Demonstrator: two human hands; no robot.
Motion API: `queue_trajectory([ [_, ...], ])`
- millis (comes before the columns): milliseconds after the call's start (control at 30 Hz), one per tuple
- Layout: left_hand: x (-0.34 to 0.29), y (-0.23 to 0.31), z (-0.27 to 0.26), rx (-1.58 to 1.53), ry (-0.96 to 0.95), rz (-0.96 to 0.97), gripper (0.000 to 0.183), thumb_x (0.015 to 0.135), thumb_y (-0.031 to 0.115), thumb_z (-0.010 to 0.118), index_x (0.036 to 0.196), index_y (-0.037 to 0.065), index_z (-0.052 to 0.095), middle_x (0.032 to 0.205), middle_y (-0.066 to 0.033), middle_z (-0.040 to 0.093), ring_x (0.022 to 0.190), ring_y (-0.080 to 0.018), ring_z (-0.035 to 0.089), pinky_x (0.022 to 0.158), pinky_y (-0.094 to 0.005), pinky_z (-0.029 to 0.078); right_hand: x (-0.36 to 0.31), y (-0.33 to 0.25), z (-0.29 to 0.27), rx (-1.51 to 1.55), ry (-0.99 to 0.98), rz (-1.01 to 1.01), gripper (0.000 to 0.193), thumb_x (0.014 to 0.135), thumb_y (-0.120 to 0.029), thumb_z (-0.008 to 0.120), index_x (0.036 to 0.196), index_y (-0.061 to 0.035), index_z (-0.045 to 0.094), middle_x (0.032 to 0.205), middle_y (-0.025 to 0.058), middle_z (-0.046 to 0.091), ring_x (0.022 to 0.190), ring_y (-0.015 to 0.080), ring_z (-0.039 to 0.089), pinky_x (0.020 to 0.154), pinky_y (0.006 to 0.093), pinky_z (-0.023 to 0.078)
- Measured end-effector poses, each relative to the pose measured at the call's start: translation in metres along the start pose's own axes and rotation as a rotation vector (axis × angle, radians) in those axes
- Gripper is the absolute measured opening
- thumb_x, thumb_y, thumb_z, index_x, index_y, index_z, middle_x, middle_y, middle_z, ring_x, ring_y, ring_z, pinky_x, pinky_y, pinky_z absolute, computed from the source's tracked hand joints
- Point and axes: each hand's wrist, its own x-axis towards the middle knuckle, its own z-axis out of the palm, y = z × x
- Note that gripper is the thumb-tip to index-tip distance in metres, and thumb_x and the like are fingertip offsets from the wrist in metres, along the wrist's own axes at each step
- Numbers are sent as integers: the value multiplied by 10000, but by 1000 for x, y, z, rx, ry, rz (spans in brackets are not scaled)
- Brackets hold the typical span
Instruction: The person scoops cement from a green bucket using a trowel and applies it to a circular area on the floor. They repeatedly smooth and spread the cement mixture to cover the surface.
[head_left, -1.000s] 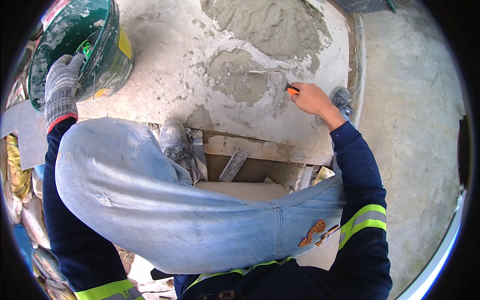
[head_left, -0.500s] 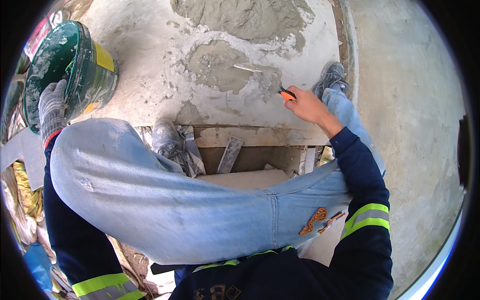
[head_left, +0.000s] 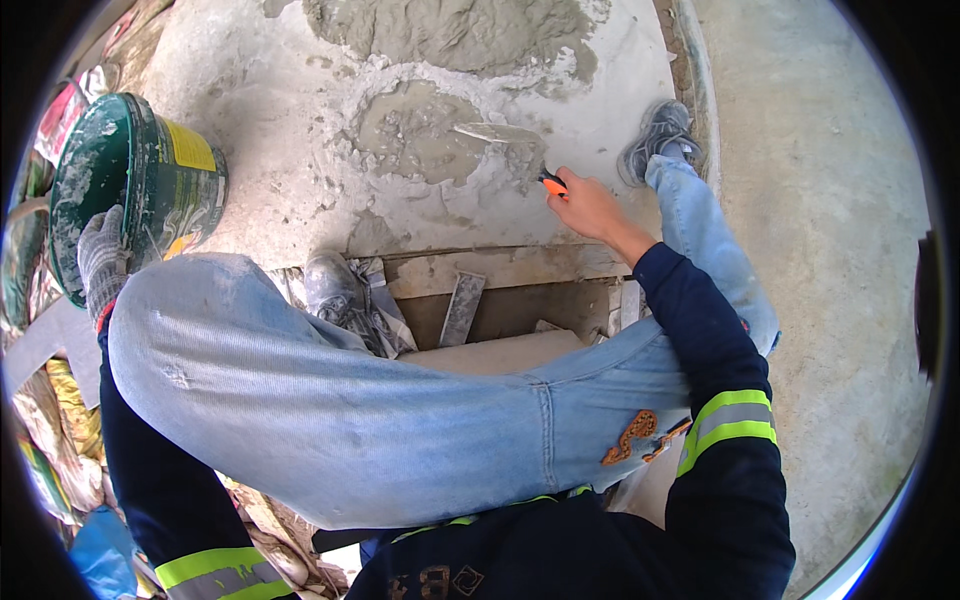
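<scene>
My right hand [head_left: 588, 207], bare, is closed round the orange and black handle of a trowel [head_left: 498, 133]. The trowel's thin blade points left and lies over a shallow patch of wet mortar [head_left: 420, 135] on the pale slab. At the left, my left hand [head_left: 103, 250], in a grey knit glove, grips the near rim of a dark green bucket [head_left: 180, 190]. Dried mortar is smeared on the bucket's inside and outside, and a yellow label is on its side. I cannot tell if the bucket stands upright or leans.
A larger mound of wet mortar [head_left: 460, 35] lies beyond the patch. A wooden board [head_left: 500, 265] edges the slab, with a recess and a grey strip [head_left: 461, 310] below. My shoes [head_left: 655, 140] stand either side. Bags [head_left: 75, 410] crowd the left; concrete floor [head_left: 830, 250] spreads right.
The bucket has shifted nearer to me, with my left hand still on its rim. My right hand and the trowel appear slightly further left, much as the whole view has shifted.
</scene>
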Motion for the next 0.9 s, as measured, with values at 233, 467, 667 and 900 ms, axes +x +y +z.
queue_trajectory([
  [233,-9,7,1,-38,-14,8,464,917,414,641,1172,27,674,971,-119,721,771,-213,656,713,-352,508,11,1,-12,100,67,83,381,907,-353,557,1123,-40,585,872,238,673,848,438,635,755,500,472],
  [467,-17,13,2,-95,-14,6,413,929,389,637,1125,28,683,891,-89,707,680,-174,622,636,-330,500,19,53,37,770,123,431,354,961,-362,508,1179,-86,551,740,74,587,604,207,578,521,360,461],
  [667,-21,11,1,-106,22,12,393,926,388,643,1111,43,685,884,-81,703,673,-172,617,629,-328,499,36,38,51,1222,-115,480,314,985,-354,473,1189,-119,514,725,31,547,538,133,515,449,307,435],
  [900,-24,17,0,-67,35,5,432,917,414,636,1129,41,685,873,-111,711,615,-188,630,599,-349,499,50,23,48,1246,-234,378,365,990,-363,462,1251,-111,500,716,29,544,519,124,502,438,303,426],
])
